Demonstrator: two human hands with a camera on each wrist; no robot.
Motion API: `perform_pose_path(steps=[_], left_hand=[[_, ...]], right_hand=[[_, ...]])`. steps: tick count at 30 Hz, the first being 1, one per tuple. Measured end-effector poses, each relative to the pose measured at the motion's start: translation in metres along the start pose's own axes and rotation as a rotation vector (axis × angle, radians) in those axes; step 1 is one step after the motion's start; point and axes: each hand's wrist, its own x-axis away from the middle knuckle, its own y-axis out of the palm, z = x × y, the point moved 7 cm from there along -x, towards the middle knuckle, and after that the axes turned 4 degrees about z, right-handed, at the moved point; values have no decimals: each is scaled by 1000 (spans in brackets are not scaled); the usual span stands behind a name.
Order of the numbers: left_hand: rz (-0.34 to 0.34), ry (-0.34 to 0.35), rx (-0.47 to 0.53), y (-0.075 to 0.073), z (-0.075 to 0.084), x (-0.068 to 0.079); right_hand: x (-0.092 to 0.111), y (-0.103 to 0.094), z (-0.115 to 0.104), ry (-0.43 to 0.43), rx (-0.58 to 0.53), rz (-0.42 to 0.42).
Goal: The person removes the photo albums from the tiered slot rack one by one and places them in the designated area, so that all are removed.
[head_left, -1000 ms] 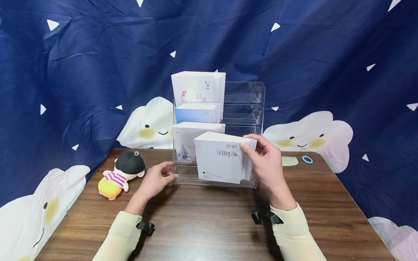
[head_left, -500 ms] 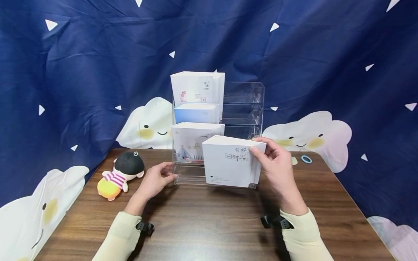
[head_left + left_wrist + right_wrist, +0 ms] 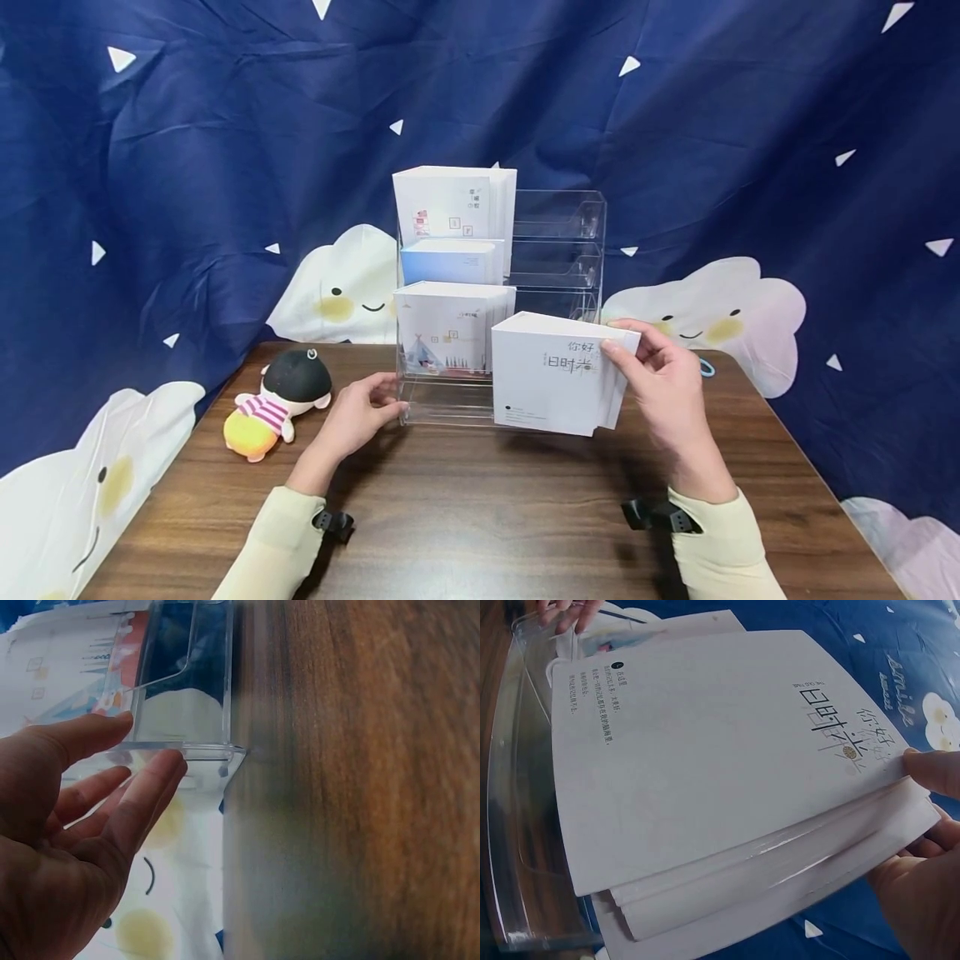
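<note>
My right hand [image 3: 663,387] pinches the upper right corner of a white photo album [image 3: 551,379] printed with dark Chinese lettering, thumb on the front cover. The album is upright and slightly fanned, in front of the right half of a clear tiered rack [image 3: 450,404]; in the right wrist view, glossy page edges [image 3: 780,862] show between its covers. My left hand [image 3: 363,412] touches the rack's lower left side, its thumb at the front edge and its fingers extended along the outer side. Three more albums fill the rack's left column: one white [image 3: 442,204], one blue [image 3: 450,262], one with a tent print [image 3: 446,333].
A plush doll [image 3: 277,404] with a black head and striped top lies left of the rack on the brown wooden table [image 3: 480,517]. Behind my right hand, a blue ring [image 3: 707,367] is partly hidden. A dark blue curtain [image 3: 712,125] with clouds hangs behind.
My right hand has moved the album to the right and slightly down, away from the tent-print album, uncovering more of its cover. The left hand stays on the rack's side.
</note>
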Motion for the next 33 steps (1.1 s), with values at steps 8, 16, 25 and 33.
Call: perform_pose_path(steps=[8, 16, 25, 33], left_hand=[[-4, 0, -2, 1, 1, 0], [2, -2, -12, -2, 3, 0], [-6, -7, -14, 0, 1, 2], [-8, -7, -14, 0, -1, 0]], right_hand=[[-1, -26, -4, -3, -8, 84], [-2, -44, -3, 7, 1, 110], [2, -64, 5, 51, 10, 139], [0, -82, 2, 34, 18, 204]])
